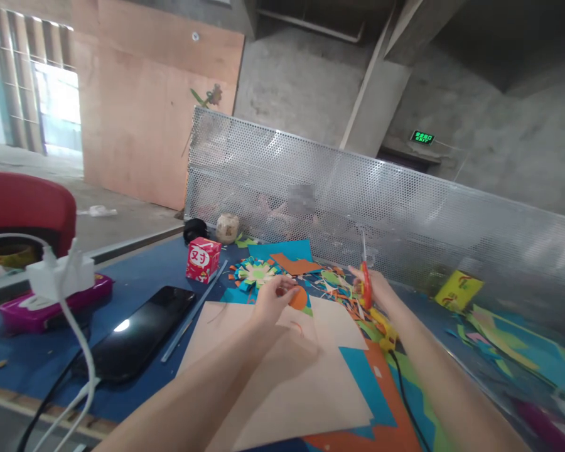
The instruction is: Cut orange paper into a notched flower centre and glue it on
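My left hand (274, 296) pinches a small round orange paper piece (299, 299) above pale peach paper sheets (282, 370) on the blue table. To its right, my right hand (377, 287) grips orange-handled scissors (366, 276) with the blades pointing up. Between and behind the hands lie a paper flower of layered colours (255, 274) and several coloured paper scraps (338, 284).
A black phone (139, 333), a thin grey rod (195, 311), a small red carton (202, 258) and a purple case with a white charger (56, 285) lie at left. A perforated metal screen (358, 201) backs the table. More coloured paper (508, 326) lies at right.
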`<state>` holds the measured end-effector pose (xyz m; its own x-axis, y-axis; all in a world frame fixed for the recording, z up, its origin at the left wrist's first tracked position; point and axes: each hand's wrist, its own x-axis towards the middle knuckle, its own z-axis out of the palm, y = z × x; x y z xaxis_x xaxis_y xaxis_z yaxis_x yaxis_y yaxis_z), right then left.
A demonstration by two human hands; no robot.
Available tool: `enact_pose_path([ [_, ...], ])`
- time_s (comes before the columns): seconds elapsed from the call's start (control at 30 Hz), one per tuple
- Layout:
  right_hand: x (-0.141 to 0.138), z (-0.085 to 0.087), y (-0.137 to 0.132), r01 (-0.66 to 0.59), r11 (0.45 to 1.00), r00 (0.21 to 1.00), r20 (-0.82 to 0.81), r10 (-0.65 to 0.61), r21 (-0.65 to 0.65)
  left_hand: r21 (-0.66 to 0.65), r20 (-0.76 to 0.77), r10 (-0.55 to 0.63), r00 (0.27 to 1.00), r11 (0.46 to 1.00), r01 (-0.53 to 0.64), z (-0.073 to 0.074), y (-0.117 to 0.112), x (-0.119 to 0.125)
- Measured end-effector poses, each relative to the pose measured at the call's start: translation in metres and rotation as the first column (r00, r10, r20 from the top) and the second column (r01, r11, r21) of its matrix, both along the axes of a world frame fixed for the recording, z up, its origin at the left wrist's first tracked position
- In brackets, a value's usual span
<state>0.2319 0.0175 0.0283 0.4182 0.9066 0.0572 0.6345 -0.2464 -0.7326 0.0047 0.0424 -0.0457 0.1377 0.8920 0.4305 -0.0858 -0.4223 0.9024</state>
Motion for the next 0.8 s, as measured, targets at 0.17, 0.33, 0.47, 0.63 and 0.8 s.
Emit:
enact_pose_path([
  [0.17,-0.072,-0.037,-0.029,-0.32,0.939,0.909,-0.238,0.342,0.127,0.008,-0.054,-0.161,0.985,0.987,0.161,-0.006,-0.008,0.008],
  [0.33,-0.084,-0.057,-0.036,-0.259,0.928,0.888,-0.313,0.338,0.268,0.018,-0.179,-0.207,0.962,0.977,0.214,-0.008,-0.013,0.008],
  [0.47,-0.07,-0.066,-0.034,-0.236,0.946,0.818,-0.479,0.318,0.224,0.1,-0.385,-0.147,0.911,0.975,0.2,-0.004,-0.014,-0.002],
  [0.63,-0.064,-0.067,-0.045,-0.264,0.945,0.723,-0.609,0.327,0.194,0.095,-0.634,-0.191,0.75,0.942,0.321,-0.01,-0.011,-0.015],
  [0.8,-0.069,-0.064,-0.048,-0.338,0.929,0.754,-0.547,0.363,0.15,0.079,-0.788,-0.171,0.592,0.925,0.372,-0.01,-0.01,-0.019],
])
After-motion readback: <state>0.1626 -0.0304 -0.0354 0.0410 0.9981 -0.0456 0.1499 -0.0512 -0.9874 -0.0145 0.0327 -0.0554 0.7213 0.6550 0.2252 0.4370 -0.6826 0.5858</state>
